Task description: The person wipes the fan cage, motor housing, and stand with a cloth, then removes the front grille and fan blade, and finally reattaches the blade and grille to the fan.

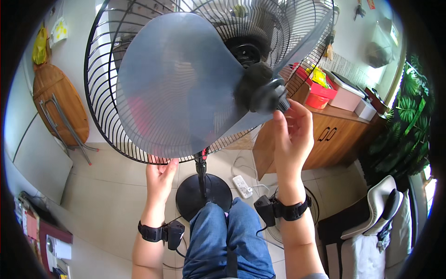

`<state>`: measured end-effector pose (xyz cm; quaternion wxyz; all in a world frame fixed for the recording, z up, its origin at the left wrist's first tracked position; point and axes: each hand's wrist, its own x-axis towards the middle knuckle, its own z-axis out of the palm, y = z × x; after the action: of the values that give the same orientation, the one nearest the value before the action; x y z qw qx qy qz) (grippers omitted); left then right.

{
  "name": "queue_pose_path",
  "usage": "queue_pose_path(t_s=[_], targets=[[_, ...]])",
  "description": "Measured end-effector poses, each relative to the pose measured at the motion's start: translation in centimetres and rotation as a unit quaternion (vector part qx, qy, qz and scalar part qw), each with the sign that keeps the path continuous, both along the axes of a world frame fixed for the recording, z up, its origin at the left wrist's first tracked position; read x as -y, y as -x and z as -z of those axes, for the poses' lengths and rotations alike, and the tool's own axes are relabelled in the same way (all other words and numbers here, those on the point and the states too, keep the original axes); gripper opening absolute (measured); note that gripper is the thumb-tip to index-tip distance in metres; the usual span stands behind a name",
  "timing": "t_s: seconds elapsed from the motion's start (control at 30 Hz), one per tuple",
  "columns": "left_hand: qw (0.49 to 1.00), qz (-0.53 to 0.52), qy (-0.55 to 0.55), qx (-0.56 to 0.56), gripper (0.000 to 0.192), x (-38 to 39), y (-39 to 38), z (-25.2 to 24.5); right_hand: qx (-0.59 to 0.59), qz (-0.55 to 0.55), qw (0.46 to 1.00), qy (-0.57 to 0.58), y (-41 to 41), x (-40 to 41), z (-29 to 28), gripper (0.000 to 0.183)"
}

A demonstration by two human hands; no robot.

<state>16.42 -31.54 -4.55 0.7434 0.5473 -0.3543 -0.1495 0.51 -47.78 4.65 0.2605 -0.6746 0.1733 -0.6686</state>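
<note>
A pedestal fan stands before me with its translucent fan blades (174,83) exposed in front of the black wire rear grille (101,122). At the blades' centre is a black hub (259,92). My right hand (294,132) has its thumb and fingers on a small ribbed black knob (284,104) at the hub's front. Lower left, my left hand (162,174) grips the bottom rim of the grille, its fingers partly behind the wires. Below, the fan's pole (201,171) rises from a round black base (184,197) near my knees.
A white power strip (241,186) lies on the tiled floor, right of the base. A wooden cabinet (313,136) with boxes stands at the right. Beside my right wrist, a round wire grille (313,205) is partly hidden. A folded round table (62,104) leans at the left; a sofa (364,251) is lower right.
</note>
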Motion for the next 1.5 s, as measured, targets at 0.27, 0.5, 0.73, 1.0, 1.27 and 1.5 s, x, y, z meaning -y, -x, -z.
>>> queue_pose_path(t_s=[0.27,0.5,0.73,1.0,1.27,1.5], targets=[[0.994,-0.035,0.101,0.03,0.028,1.6,-0.3,0.3,0.064,-0.256,0.95,-0.165,0.5,0.2,0.7,0.028],[0.99,-0.059,0.084,0.094,0.02,1.3,-0.3,-0.8,0.071,-0.2,0.968,-0.135,-0.1,-0.3,0.6,0.029],[0.984,-0.102,0.048,0.139,0.02,1.3,-0.3,-0.6,0.071,-0.074,0.994,-0.041,-0.4,-0.5,0.4,0.025],[0.981,-0.109,0.049,0.15,0.021,1.3,-0.5,-0.2,0.028,-0.036,0.999,-0.029,-0.8,-0.2,-0.1,0.028],[0.967,-0.131,-0.016,0.216,0.02,0.9,-1.4,-0.6,-0.083,0.105,0.987,0.093,-0.6,-0.3,-1.3,0.029],[0.969,-0.129,-0.01,0.212,0.02,1.1,-1.4,-0.6,-0.132,0.201,0.928,0.284,-0.3,0.3,-1.5,0.033]])
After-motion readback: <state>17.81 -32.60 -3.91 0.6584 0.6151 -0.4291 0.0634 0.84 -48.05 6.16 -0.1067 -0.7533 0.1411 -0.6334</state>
